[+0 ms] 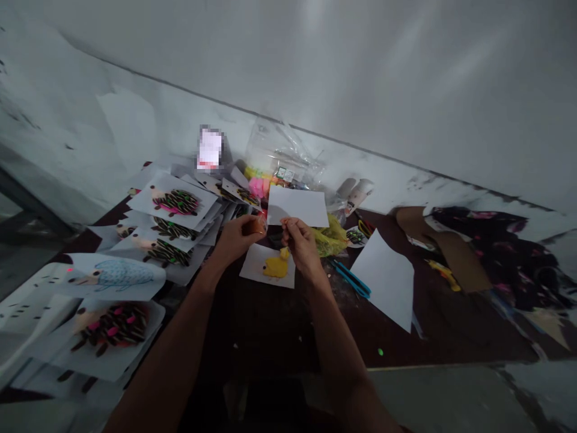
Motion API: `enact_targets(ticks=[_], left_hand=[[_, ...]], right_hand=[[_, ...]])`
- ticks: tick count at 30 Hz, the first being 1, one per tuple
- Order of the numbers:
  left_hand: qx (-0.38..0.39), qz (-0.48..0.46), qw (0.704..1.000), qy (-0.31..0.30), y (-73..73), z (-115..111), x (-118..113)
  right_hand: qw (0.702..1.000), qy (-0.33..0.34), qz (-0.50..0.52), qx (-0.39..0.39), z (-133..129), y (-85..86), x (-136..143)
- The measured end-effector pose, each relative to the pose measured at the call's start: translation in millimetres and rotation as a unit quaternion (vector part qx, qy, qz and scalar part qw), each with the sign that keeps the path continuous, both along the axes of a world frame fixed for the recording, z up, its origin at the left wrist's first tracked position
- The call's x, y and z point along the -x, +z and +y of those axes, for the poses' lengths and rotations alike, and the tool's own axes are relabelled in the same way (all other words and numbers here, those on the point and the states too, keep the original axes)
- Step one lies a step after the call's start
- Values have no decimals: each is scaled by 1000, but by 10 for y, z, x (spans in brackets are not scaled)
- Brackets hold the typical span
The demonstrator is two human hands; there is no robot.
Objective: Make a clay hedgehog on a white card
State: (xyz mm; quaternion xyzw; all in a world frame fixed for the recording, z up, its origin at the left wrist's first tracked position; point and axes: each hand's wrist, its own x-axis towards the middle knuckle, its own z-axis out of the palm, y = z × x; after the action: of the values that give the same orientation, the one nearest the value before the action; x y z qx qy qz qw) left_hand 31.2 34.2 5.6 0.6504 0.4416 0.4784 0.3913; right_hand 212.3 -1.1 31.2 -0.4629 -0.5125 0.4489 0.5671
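Note:
My left hand [241,234] is closed around an orange lump [257,226] that seems to be in clear wrapping or a small clear tub. Close by, my right hand [301,240] pinches a tiny orange bit [285,222] between thumb and fingertips; it looks like modelling clay. Below and between both hands lies a small white card [252,274] bearing a yellow clay chick [274,267] with a dark eye. Its upper right part is close to my right hand. Just behind the hands is a blank white sheet [297,204].
Stacked cards with clay hedgehogs [174,201] fill the left side. Clear plastic bags [283,150] and a yellow bag [331,236] lie at the back. To the right are a blue cutter [351,278], white paper [387,276], a yellow tool [444,275] and dark cloth [505,252].

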Motion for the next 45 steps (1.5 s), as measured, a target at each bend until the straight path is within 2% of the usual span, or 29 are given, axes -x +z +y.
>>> enact_targets(ticks=[4, 10, 15, 21, 26, 29, 32, 38, 42, 45], left_hand=[[15, -11, 1000, 11, 50, -7, 43], [27, -33, 999, 18, 55, -11, 55], [26, -38, 999, 26, 23, 4, 44], [31, -29, 999, 21, 11, 8, 35], [83, -82, 993, -3, -11, 12, 15], [133, -133, 982, -20, -75, 15, -13], [147, -169, 974, -13, -172, 14, -41], [155, -147, 977, -7, -318, 35, -54], [173, -112, 979, -8, -311, 30, -29], [173, -73, 982, 0, -288, 9, -5]], right_hand=[[1000, 5, -14, 22, -10, 14, 24], [994, 59, 11, 88, -16, -1, 66], [995, 64, -9, 75, -32, -68, 43], [995, 18, -59, 85, -68, -168, 50], [991, 25, -123, 52, -51, -271, 62], [983, 55, -171, 44, -44, -341, 39], [972, 66, -224, 27, -66, -386, 25], [938, 58, -343, 0, -180, -284, 66], [923, 61, -379, 4, -235, -210, 93], [924, 77, -375, 7, -239, -228, 108]])
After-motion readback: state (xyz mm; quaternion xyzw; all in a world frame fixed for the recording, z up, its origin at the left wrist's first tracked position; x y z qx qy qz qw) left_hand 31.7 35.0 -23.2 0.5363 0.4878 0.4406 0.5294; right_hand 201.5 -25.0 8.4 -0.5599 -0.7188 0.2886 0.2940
